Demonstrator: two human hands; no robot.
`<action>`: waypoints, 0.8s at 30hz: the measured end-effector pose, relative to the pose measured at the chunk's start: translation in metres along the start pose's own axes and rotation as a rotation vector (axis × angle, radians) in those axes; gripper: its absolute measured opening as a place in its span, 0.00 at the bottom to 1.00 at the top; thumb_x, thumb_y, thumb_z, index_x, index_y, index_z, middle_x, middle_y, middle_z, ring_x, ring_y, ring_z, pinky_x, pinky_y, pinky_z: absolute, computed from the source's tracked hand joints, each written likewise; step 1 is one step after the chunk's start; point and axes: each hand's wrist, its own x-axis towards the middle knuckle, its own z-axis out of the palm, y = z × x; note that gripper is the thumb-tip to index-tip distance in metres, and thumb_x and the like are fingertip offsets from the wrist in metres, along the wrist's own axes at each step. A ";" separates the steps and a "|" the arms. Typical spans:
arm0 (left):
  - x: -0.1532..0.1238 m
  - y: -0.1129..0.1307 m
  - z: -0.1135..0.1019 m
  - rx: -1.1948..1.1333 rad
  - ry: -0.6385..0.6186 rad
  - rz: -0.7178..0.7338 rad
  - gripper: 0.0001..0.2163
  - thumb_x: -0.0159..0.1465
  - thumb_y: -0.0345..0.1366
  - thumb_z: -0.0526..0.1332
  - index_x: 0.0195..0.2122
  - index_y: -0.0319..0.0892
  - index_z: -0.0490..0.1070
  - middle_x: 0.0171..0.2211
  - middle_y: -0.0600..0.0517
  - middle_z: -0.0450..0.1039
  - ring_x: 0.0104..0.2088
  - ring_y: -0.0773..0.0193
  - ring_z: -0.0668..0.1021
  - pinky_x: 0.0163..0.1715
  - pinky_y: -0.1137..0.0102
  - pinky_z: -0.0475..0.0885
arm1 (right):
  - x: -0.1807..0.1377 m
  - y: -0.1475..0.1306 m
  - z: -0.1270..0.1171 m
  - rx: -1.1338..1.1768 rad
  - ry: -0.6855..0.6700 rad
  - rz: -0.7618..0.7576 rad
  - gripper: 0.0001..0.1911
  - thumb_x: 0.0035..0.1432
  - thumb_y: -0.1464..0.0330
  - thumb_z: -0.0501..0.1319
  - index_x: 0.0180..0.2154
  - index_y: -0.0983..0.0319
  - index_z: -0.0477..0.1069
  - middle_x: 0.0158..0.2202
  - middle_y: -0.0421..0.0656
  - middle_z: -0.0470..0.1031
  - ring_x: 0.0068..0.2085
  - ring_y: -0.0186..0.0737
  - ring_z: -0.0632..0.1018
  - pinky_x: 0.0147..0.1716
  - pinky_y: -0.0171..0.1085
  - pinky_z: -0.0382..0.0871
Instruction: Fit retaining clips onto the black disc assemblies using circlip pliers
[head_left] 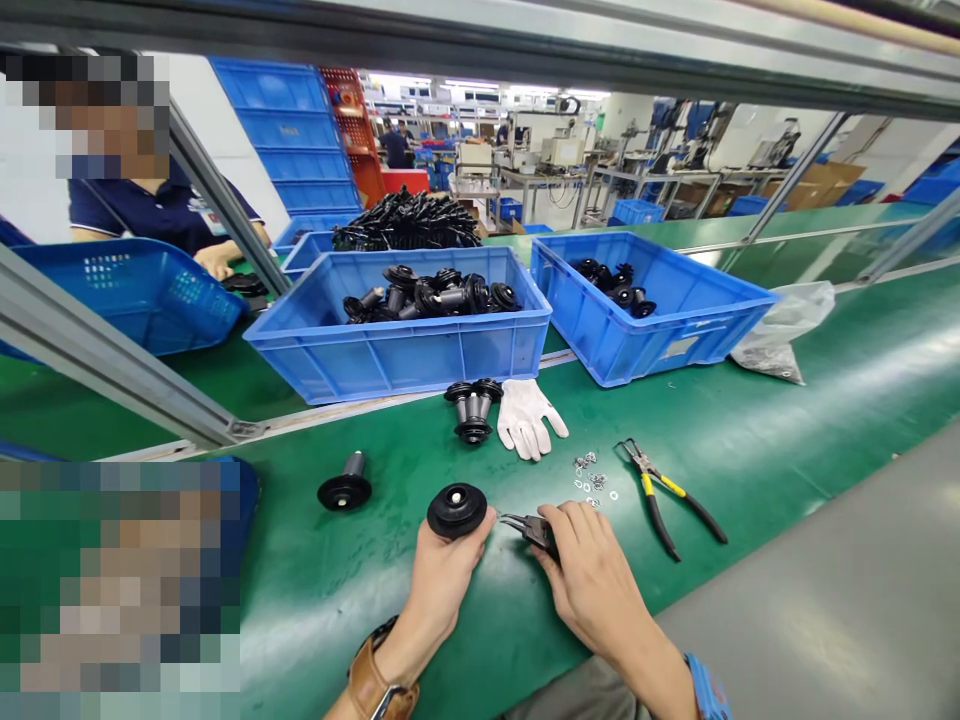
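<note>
My left hand point(442, 570) is wrapped round a black round part point(457, 508) with a white centre, held upright over the green belt. Just to its right, my right hand point(589, 575) grips a pair of pliers point(525, 527) whose tips point at the part. Several small metal rings point(592, 478) lie loose on the belt just beyond my right hand. A second pair of pliers with yellow and black handles point(667, 495) lies to the right. Another black part point(346, 487) rests on its side to the left, and a few more point(473, 405) stand beside a white glove point(527, 415).
Two blue crates point(397, 350) point(660, 320) with black parts sit behind on the belt, and a clear plastic bag point(784, 335) lies to their right. A person in a dark shirt point(169, 215) works at the far left by a blue basket point(127, 290). Metal frame bars point(112, 370) cross the view.
</note>
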 end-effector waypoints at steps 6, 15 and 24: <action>-0.001 0.007 0.003 -0.011 0.017 -0.040 0.25 0.46 0.54 0.74 0.21 0.43 0.61 0.16 0.61 0.57 0.20 0.73 0.58 0.21 0.73 0.53 | 0.002 0.000 0.001 -0.016 0.013 -0.004 0.14 0.69 0.69 0.54 0.54 0.64 0.64 0.43 0.49 0.70 0.42 0.49 0.69 0.41 0.47 0.66; -0.003 0.009 0.003 -0.046 -0.009 -0.069 0.26 0.46 0.54 0.74 0.21 0.43 0.59 0.16 0.61 0.54 0.19 0.74 0.56 0.20 0.74 0.52 | 0.003 0.002 0.003 -0.012 -0.022 -0.011 0.14 0.69 0.70 0.54 0.54 0.63 0.63 0.43 0.48 0.68 0.42 0.49 0.68 0.41 0.47 0.65; -0.002 0.009 0.000 -0.150 -0.089 -0.091 0.24 0.50 0.52 0.74 0.22 0.43 0.60 0.16 0.63 0.53 0.18 0.75 0.56 0.19 0.75 0.51 | 0.005 0.005 0.003 -0.041 -0.038 -0.030 0.18 0.68 0.72 0.55 0.58 0.64 0.62 0.45 0.49 0.68 0.43 0.49 0.68 0.42 0.48 0.66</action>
